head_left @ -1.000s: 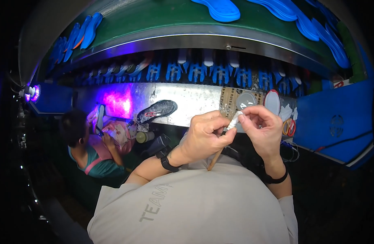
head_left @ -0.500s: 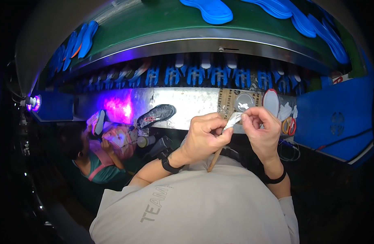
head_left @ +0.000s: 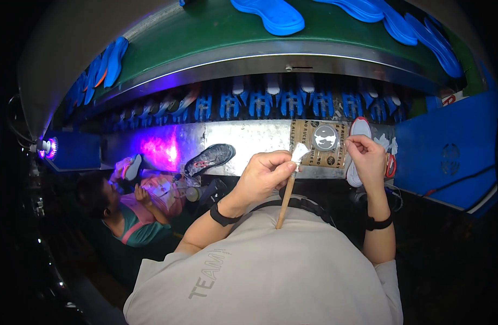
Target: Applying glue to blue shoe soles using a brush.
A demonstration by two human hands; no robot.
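Note:
My left hand [head_left: 264,174] pinches a wooden stick [head_left: 287,203] just below its tip. White cloth [head_left: 299,152] is wrapped round the top end of the stick, and the lower end reaches my shirt front. Off to the right, my right hand [head_left: 366,158] is raised with thumb and forefinger pressed together; anything between them is too small to make out. It is over a red-edged shoe sole [head_left: 360,127], apart from the wrapped stick. Between the hands, a round grey dish [head_left: 325,138] with white stuff in it stands on printed cardboard [head_left: 314,158].
A dark shoe [head_left: 210,158] lies on the metal bench [head_left: 254,138]. Orange-red scissors [head_left: 390,166] and white scraps [head_left: 391,145] are at its right end. Beyond runs a row of blue clamps [head_left: 260,104] and a green conveyor [head_left: 205,40] with blue soles [head_left: 273,15]. A co-worker [head_left: 132,211] sits at left.
My right hand has let go of the white cloth and moved away to the right. The cloth tip now points up above my left hand, which still grips the stick.

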